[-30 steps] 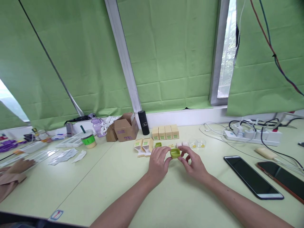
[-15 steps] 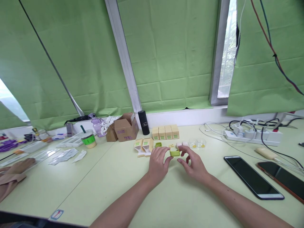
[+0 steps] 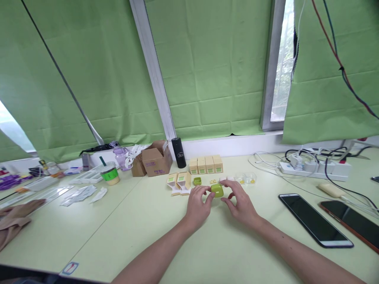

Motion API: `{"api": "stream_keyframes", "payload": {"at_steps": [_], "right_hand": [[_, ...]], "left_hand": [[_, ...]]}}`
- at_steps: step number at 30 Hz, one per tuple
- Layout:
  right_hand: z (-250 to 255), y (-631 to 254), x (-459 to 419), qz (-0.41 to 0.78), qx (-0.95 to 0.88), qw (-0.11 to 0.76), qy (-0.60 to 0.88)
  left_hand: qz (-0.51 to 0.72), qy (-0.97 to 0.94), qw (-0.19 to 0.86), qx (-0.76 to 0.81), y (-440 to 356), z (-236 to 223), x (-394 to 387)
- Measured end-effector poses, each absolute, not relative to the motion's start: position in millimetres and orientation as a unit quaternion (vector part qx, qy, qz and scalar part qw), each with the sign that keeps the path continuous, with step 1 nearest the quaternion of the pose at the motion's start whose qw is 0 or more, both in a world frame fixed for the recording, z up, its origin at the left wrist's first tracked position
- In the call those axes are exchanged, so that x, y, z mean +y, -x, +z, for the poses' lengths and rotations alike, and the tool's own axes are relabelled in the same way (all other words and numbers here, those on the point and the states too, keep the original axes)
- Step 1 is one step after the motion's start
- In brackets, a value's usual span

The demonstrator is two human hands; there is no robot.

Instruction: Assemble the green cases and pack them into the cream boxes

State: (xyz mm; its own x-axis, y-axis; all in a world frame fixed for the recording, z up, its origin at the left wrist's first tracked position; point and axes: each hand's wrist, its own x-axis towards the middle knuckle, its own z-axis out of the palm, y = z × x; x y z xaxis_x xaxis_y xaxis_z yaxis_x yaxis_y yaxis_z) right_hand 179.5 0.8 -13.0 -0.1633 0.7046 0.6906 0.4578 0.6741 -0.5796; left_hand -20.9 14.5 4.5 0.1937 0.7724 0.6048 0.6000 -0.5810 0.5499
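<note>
While left fingers [image 3: 209, 198] pinch a green case [image 3: 217, 191], right fingers [image 3: 229, 184] parted, clear containers [image 3: 251, 178] (yellow bits [image 3: 252, 182] inside) beyond.

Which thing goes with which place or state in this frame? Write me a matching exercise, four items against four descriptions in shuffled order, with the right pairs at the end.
Things:
1. olive-green square case piece
2. black tumbler
3. drink cup
4. white power strip

Places or states:
A. has white adapters plugged into it
B. stands upright beside the brown cardboard box
C. held in the fingers of the left hand
D. has a dark green straw sticking out of it

Right pairs: 1-C, 2-B, 3-D, 4-A
</note>
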Motion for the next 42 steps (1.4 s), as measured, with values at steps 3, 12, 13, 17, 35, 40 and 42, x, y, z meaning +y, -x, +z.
{"api": "stream_keyframes", "payload": {"at_steps": [3,12,13,17,35,40,42], "right_hand": [[-12.9,-179.0,1.6,0.140,-0.749,0.522,0.384],[-16.1,-177.9,5.2,0.221,-0.712,0.557,0.366],[-16.2,-177.9,5.5,0.231,-0.705,0.560,0.369],[-15.3,-178.9,7.0,0.254,-0.687,0.562,0.383],[-19.2,-187.4,24.4,0.063,-0.762,0.489,0.419],[-7.9,-184.9,41.4,-0.083,-0.824,0.315,0.464],[-2.1,-179.2,49.0,-0.101,-0.843,0.233,0.473]], "left_hand": [[0.444,-0.765,0.109,0.454,19.4,5.0,13.2],[0.427,-0.776,0.111,0.452,20.8,1.4,16.0],[0.423,-0.779,0.106,0.451,21.8,1.8,16.1],[0.411,-0.802,0.050,0.431,27.2,7.0,14.6],[0.413,-0.840,0.049,0.349,34.7,11.4,20.2],[0.497,-0.728,0.184,0.435,34.5,5.2,31.5],[0.514,-0.691,0.216,0.460,34.7,4.0,34.8]]}}
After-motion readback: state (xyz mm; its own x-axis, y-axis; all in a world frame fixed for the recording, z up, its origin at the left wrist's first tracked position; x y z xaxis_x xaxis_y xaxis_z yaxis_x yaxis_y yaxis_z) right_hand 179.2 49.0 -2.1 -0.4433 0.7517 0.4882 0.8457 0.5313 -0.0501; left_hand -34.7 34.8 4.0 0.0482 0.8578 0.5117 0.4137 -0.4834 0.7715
